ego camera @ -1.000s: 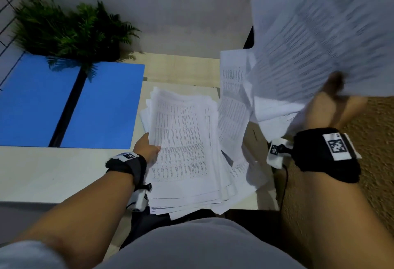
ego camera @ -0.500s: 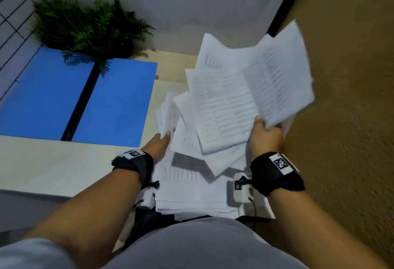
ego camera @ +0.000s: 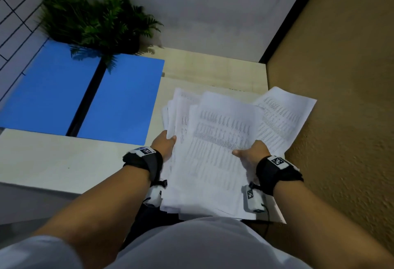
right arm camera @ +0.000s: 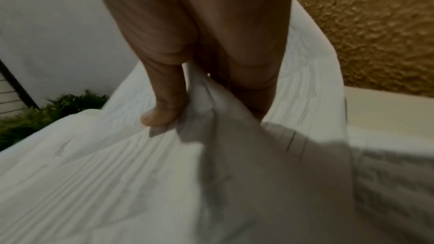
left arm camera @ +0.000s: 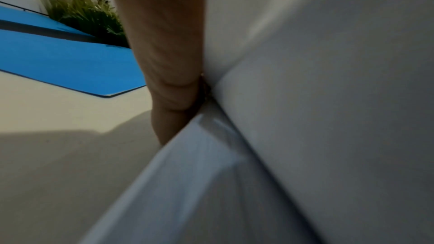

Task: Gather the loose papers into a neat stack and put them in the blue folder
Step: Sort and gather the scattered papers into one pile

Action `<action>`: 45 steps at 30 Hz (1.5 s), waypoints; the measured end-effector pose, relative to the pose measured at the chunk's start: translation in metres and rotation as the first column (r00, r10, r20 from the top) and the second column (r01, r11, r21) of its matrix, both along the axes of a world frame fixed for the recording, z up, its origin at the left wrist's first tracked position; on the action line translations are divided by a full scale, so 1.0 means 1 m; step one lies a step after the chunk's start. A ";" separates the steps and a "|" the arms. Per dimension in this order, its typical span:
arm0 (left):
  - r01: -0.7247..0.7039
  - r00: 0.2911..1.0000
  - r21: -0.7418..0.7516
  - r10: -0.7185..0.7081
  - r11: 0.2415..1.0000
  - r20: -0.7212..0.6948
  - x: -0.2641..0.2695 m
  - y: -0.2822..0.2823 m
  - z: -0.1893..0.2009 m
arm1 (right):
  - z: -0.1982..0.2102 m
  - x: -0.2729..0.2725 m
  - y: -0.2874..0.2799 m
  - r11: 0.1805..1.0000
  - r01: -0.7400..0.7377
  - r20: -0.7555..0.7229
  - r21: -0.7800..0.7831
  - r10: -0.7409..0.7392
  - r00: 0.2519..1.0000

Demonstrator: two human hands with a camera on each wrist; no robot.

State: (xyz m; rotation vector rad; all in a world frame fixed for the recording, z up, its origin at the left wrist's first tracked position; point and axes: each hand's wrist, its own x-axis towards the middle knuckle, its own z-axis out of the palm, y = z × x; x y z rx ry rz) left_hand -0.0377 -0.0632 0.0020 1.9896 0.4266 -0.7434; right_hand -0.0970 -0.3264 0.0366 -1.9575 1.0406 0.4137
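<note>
Both hands grip the printed papers (ego camera: 215, 153): left hand (ego camera: 164, 145) apparently clasps the left edge, right hand (ego camera: 252, 153) pinches the right.

Both forearms reach forward from the body, each wrist wrapped in a black band; the left hand (ego camera: 165, 146) lies side-on, its thumb on top and fingers hidden beneath what it grips; the right hand (ego camera: 252, 153) pinches likewise, thumb (right arm camera: 162, 116) pressed flat on top and pointing left, fingers curled underneath.
</note>
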 end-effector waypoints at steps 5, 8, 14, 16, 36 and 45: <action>-0.044 0.999 0.019 0.043 0.999 0.008 0.000 -0.006 0.004 | 0.009 0.017 -0.011 0.978 -0.125 0.013 -0.165 0.129 0.992; -0.154 0.988 -0.021 0.154 0.988 0.008 -0.005 -0.016 0.008 | 0.004 0.022 0.009 0.971 -0.127 0.052 -0.205 0.140 0.989; -0.206 0.977 -0.171 0.211 0.963 0.008 -0.023 -0.022 0.004 | -0.017 0.027 0.040 0.978 0.046 0.046 -0.204 -0.037 0.998; -0.164 0.985 -0.143 0.171 0.976 0.037 -0.028 -0.020 0.004 | -0.021 0.027 0.036 0.972 0.120 0.057 -0.203 -0.111 0.992; -0.095 0.992 -0.137 0.106 0.986 0.069 -0.016 -0.016 -0.006 | -0.037 -0.017 -0.048 0.970 0.242 0.086 -0.031 -0.238 0.967; -0.105 0.980 -0.138 0.126 0.985 0.151 -0.014 -0.004 -0.011 | 0.067 -0.012 -0.058 0.880 0.234 0.498 -0.413 0.003 0.867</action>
